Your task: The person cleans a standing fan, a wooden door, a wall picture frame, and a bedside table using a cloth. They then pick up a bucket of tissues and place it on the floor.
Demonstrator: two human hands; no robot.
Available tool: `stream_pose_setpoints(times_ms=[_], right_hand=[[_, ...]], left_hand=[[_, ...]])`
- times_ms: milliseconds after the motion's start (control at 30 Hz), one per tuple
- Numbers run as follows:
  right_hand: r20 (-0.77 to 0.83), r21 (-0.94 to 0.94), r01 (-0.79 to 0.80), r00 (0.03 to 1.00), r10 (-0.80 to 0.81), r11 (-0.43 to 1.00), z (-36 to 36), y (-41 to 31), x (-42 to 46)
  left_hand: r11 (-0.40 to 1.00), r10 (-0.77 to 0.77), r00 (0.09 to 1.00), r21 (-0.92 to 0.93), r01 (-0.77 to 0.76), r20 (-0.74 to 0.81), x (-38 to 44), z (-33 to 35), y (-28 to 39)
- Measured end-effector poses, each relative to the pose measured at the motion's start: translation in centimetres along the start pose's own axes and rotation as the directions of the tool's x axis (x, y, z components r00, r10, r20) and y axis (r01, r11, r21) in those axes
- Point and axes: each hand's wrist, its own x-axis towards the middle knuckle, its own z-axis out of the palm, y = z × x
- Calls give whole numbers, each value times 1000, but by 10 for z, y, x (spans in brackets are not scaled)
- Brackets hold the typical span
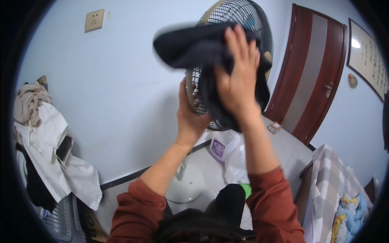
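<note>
A pedestal fan point(258, 27) stands in front of me, its round wire grille tilted. My left hand point(191, 118) grips the lower left rim of the grille, with the thumb in front and fingers along the side. My right hand point(238, 73) holds a black cloth point(191, 48) flat against the front of the grille. The cloth is blurred, and one flap sticks out to the left past the rim. It hides the middle of the fan. Below, the fan's round pale base point(188, 189) rests on the tiled floor.
Clothes point(45, 130) are heaped at left above a grey plastic crate point(60, 218). White plastic bags point(235, 164) sit on the floor behind the fan, and a small box point(274, 127) near the brown door point(304, 76). A bed with a checked cover point(325, 170) is at right.
</note>
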Motion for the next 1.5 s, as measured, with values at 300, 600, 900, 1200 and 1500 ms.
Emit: stream_pose_setpoints(times_ms=[300, 600, 900, 1200, 1500], right_hand=[[148, -315, 471, 882, -447, 824, 18, 72, 73], [324, 0, 345, 888, -327, 939, -4, -11, 27], [557, -253, 100, 828, 61, 962, 17, 199, 200], [584, 131, -367, 779, 227, 921, -9, 298, 172], [353, -77, -309, 881, 315, 948, -23, 333, 124]], left_hand=[[988, 70, 997, 133, -73, 28, -8, 14, -7], [985, 1, 996, 172, -17, 92, -7, 7, -9], [999, 28, 993, 24, -31, 114, 6, 6, -3], [1000, -10, 984, -24, 15, 179, 12, 4, -3], [992, -3, 989, -124, 21, 146, 19, 5, -16]])
